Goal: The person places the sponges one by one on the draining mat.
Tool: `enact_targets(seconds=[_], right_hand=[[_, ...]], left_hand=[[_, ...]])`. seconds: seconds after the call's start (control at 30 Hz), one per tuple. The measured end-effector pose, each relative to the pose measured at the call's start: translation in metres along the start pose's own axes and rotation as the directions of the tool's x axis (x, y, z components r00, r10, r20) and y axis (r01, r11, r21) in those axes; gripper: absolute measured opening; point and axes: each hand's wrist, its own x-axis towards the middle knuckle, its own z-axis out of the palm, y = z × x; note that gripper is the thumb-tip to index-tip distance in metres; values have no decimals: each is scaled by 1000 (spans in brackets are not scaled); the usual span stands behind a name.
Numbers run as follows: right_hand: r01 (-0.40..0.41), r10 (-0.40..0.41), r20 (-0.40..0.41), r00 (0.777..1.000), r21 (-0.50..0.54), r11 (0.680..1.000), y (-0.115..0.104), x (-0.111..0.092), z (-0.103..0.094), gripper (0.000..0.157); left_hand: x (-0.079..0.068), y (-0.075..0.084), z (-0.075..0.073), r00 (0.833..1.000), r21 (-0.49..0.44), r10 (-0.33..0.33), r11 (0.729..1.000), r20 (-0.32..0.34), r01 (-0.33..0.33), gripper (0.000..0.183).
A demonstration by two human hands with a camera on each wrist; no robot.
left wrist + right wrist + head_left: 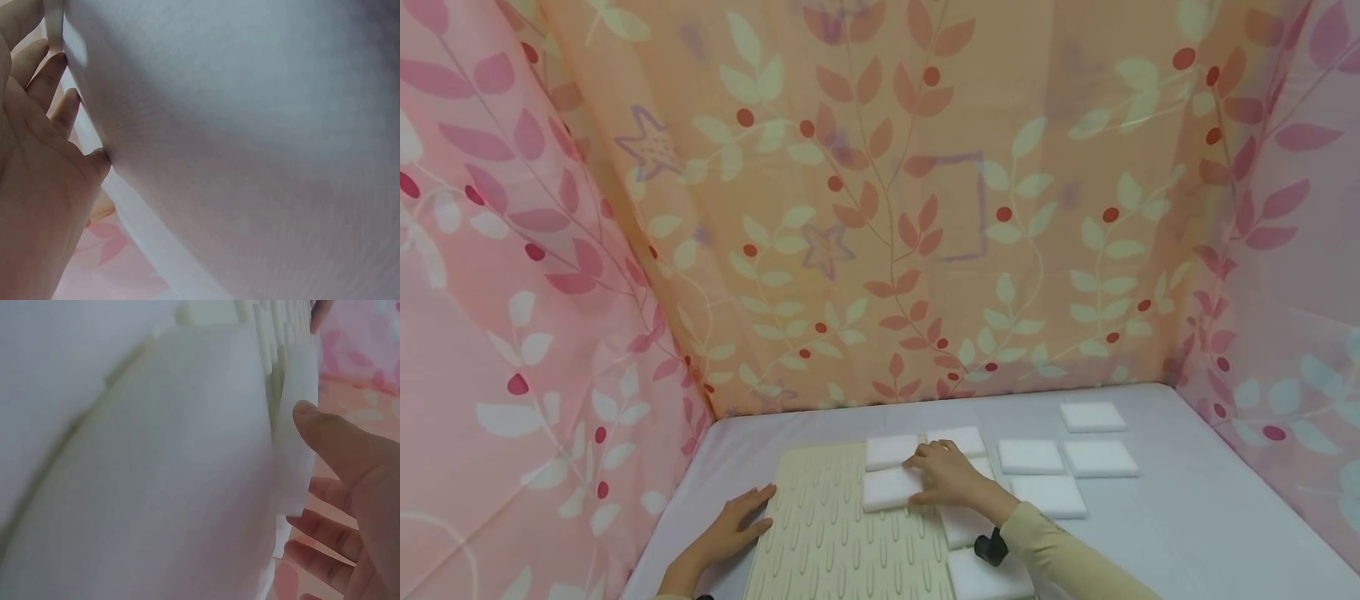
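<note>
A beige mat (pixel 820 525) with raised oval ridges lies on the bed-like white surface. White rectangular sponges (pixel 988 575) lie in rows along its right side. My right hand (pixel 946 477) holds one white sponge (pixel 887 488) at its right end, over the mat. In the right wrist view the thumb (pixel 306 412) lies on that sponge (pixel 295 444), with fingers at its edge. My left hand (pixel 730 527) rests at the mat's left edge, fingers stretched out and touching it. The left wrist view shows the left hand (pixel 44 150) with fingers spread along the white surface.
Several loose white sponges (pixel 1032 457) lie on the white surface (pixel 1180 517) right of the mat. Floral curtains (pixel 880 208) hang at the back and on both sides. A black wrist camera (pixel 991 547) sits by the right sleeve (pixel 1060 550).
</note>
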Motion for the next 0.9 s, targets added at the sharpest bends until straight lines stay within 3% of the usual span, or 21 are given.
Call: enact_targets(seconds=[0.4,0.9], right_hand=[[-19,19,8,1000,-45,999,2,-3,0,55],[-75,77,-30,997,63,995,36,-20,-21,52]], left_hand=[[-1,-1,1,999,-12,-37,999,38,38,55],[0,1,-1,1000,14,10,1000,9,-10,54]])
